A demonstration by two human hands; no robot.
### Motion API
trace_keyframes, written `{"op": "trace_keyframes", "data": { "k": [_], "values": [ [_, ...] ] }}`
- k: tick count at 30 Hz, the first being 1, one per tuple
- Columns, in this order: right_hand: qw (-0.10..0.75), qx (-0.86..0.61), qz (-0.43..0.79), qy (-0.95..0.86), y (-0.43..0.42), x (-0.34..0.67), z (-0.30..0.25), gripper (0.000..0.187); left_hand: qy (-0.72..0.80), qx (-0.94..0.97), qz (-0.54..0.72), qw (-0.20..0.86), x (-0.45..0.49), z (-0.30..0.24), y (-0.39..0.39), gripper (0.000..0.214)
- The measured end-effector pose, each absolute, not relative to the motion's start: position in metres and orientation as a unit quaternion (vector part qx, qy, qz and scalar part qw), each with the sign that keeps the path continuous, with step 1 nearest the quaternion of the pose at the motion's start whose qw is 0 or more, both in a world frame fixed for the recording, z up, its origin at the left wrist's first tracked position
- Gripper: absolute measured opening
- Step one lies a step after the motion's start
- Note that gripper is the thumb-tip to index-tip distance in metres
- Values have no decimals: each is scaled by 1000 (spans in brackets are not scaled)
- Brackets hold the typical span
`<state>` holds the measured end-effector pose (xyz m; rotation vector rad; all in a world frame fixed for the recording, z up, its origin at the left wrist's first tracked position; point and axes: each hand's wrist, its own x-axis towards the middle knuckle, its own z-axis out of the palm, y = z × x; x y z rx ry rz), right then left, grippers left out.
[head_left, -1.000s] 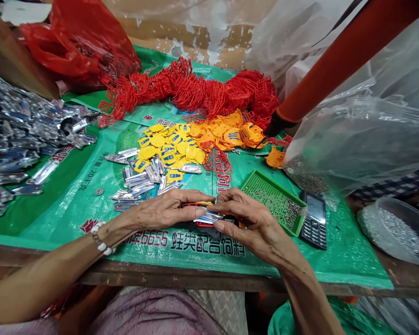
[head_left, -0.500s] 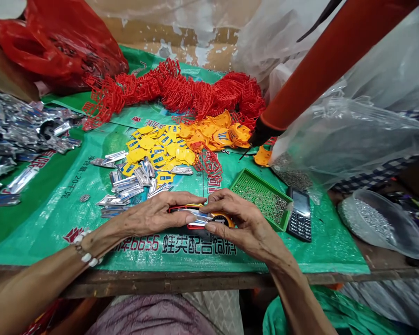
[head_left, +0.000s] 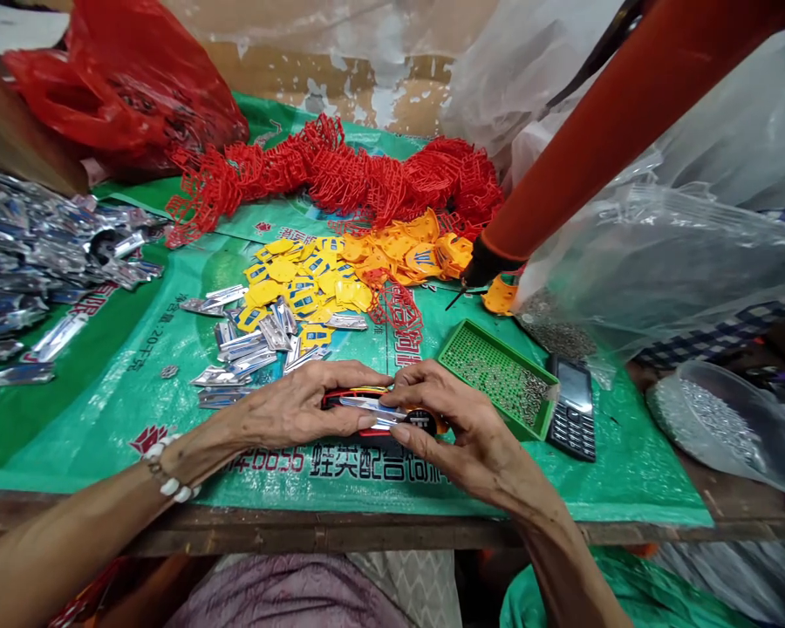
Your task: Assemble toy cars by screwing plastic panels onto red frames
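Between my two hands, low over the front of the green sheet, is a small assembly (head_left: 367,405) of red, yellow and silvery parts with a black round piece at its right end. My left hand (head_left: 307,403) closes on its left end, thumb along the near side and fingers across the far side. From the right, my right hand (head_left: 451,419) pinches it with thumb and fingertips near the silvery strip. My fingers cover parts of it. Just beyond lie loose silver metal pieces (head_left: 245,349) and a pile of yellow plates (head_left: 301,283).
Orange parts (head_left: 409,249) and a heap of red frames (head_left: 379,179) lie farther back. At right are a green tray (head_left: 497,371) of small screws, a keypad phone (head_left: 573,408) and a clear tub (head_left: 726,419). An orange-red powered screwdriver (head_left: 582,131) hangs above. More silver pieces (head_left: 32,253) fill the left.
The whole view has shifted slightly, so things appear a little farther right. Both hands stay on the assembly; my right fingers have shifted slightly on it.
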<state>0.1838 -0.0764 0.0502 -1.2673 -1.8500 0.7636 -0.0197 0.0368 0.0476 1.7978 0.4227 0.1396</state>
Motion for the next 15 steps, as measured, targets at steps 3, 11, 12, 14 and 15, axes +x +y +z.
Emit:
{"op": "trace_keyframes", "data": {
  "k": [3,11,12,14,15],
  "values": [
    [363,-515,270,-728,-77,178,54,15,177,779,72,597,-19,47,35,36],
    [361,-519,257,-731,-76,178,53,13,153,841,69,514,-19,40,34,53],
    [361,-518,254,-733,-76,177,54,13,156,844,71,508,-19,40,34,52],
    [358,-518,245,-737,-76,176,56,13,161,844,69,507,-19,41,34,50],
    [355,-519,240,-740,-76,175,58,13,161,843,68,509,-19,42,34,50]
  ]
}}
